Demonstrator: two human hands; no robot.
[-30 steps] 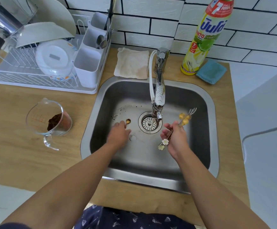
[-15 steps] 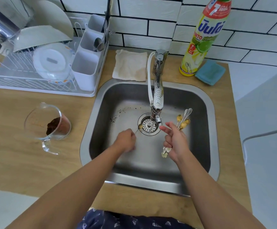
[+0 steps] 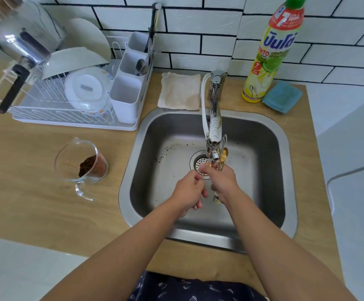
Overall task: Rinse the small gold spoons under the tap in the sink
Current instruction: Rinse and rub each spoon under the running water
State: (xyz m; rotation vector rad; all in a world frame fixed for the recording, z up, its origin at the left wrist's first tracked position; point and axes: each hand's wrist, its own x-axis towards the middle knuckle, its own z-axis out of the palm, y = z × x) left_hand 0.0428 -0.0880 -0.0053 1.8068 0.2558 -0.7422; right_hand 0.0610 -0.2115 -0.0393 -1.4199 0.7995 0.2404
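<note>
Nearest, both forearms reach over the front rim of the brushed stainless steel sink, set into the pale wood-grain table. The left hand has its fingers curled, pinching what looks like a thin handle, though the piece itself is too small to make out. The right hand grips a bunch of small gold spoons with flower-shaped handle ends; their bowls point up, just beside the nozzle of the chrome tap with the white hose, over the round drain strainer.

Whether water is running cannot be told. Judging by this, the spoons are gathered and at the tap, so rinsing is at hand or under way; finishing it and setting them aside is left. Dark specks lie on the sink floor.

On the left stands a clear glass measuring jug holding brown grounds. Farther back are a white wire dish rack with bowls and a cutlery holder, a folded beige cloth, a yellow-green bottle of dish liquid, a blue sponge cloth, and the white brick-tiled wall.
</note>
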